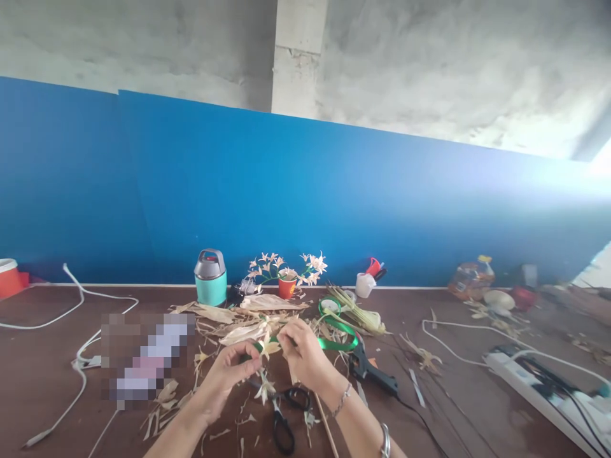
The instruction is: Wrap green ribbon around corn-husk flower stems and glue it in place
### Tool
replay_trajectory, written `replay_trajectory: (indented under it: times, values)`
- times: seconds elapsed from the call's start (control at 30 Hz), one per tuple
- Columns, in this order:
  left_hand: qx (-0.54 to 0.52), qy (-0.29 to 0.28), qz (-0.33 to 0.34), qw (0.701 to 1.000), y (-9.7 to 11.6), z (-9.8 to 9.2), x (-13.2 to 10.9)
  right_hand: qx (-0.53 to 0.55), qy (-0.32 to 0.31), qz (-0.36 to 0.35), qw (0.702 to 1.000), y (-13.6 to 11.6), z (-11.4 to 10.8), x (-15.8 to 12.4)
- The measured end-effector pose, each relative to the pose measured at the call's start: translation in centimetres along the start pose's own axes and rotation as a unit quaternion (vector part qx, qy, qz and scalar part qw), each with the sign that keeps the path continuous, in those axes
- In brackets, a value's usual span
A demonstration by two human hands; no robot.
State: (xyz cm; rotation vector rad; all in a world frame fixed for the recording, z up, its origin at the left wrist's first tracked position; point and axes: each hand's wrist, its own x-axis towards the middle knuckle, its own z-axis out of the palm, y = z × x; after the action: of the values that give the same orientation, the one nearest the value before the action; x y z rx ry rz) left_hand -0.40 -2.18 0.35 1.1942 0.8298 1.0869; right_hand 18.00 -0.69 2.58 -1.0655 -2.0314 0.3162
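Observation:
In the middle of the table, my left hand (236,366) pinches a pale dried-husk flower (270,346) at its base, where a bit of green shows by the fingertips. Close on its right, my right hand (305,356) has its fingers pinched together. Green ribbon (340,345) runs out from behind that hand to the right and loops back toward a ribbon roll (330,306). Below the hands lie black-handled scissors (283,432) and another husk flower (265,389). A black glue gun (375,374) rests right of my right hand.
Dried husks (272,302) and scraps litter the table (200,439). Behind stand a teal flask (210,286), a red pot (287,288) of husk flowers and a white cup (365,285). A power strip (539,394) lies right, a white cable (83,375) left. A blue partition (305,191) rises behind.

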Motion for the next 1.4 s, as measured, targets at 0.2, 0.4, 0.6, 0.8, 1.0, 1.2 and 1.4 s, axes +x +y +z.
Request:
replay_trajectory:
  times: [0.2, 0.4, 0.6, 0.8, 1.0, 1.2, 1.4]
  values:
    - [0.008, 0.07, 0.024, 0.997, 0.8, 0.5, -0.3, -0.019, -0.015, 0.029, 0.999, -0.3, -0.8, -0.4]
    - [-0.136, 0.043, -0.003, 0.99, 0.7, 0.2, -0.8, 0.338, -0.272, 0.235, 0.87, -1.7, 2.8, -1.9]
    - [-0.027, 0.0, -0.01, 1.0, 1.3, 0.4, -0.7, 0.366, 0.012, 0.271, 0.89, -1.6, 3.1, -1.5]
    - [0.018, -0.057, -0.015, 0.998, 0.9, 0.5, -0.4, 0.389, -0.036, 0.24, 0.888, -2.1, 2.3, -1.2]
    - [0.005, -0.01, -0.012, 1.0, 0.7, 0.2, -0.3, 0.338, -0.062, 0.263, 0.901, -1.4, 1.9, -1.1]
    - [-0.111, 0.1, -0.005, 0.989, 0.0, -0.1, 0.3, 0.411, -0.03, 0.28, 0.867, -1.0, 1.3, -1.0]
    - [-0.122, 0.129, -0.014, 0.984, 0.2, 0.1, 0.3, 0.477, -0.031, 0.303, 0.824, -1.0, 1.8, -1.2]
